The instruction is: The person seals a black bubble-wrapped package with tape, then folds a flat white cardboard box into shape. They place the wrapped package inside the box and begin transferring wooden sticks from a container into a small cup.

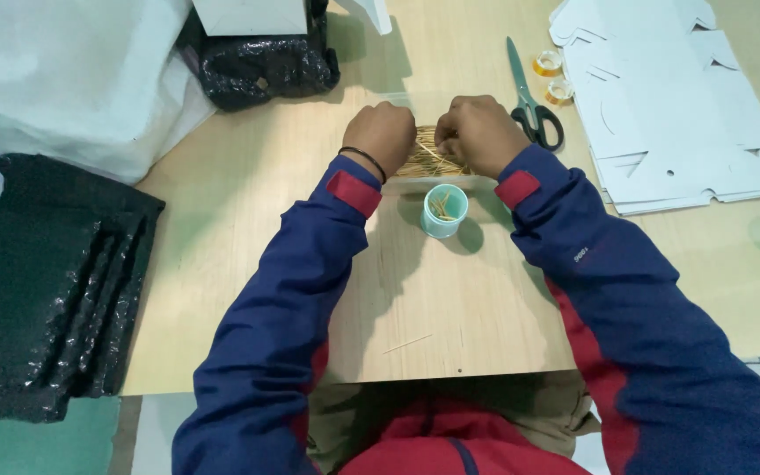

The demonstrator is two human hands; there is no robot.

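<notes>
Both hands work in a heap of toothpicks [428, 157] that lies on the wooden board [248, 264], just beyond a small pale green cup [444, 211]. The left hand [384, 136] is balled into a loose fist on the left edge of the heap, fingers curled under and together; whether they pinch any sticks is hidden from the head camera. The right hand [483, 135] sits on the right edge of the heap, also curled, with its fingertips tucked down into the sticks; it seems to nip a few, but the grip itself cannot be seen.

The likeliest slip is scattering. The sticks are thin, light and loosely tangled, so a hand lifting out of the heap could drag extras along and flick them over the board. One stray toothpick [408, 343] already lies well on the near side of the cup, close to the person's body. The cup is another weak point: it is small, light and stands right below the two wrists, so a dropped sleeve or forearm could tip it and spill the few sticks inside. A pair of scissors [531, 104] lies just to the right of the heap, near the right hand, where a sideways sweep could knock it.

The heap itself is a flat, straw-coloured mat of crossed sticks, seemingly resting on clear plastic, mostly covered by the two hands. The cup is upright and open, with only a small bunch of sticks leaning inside.
</notes>
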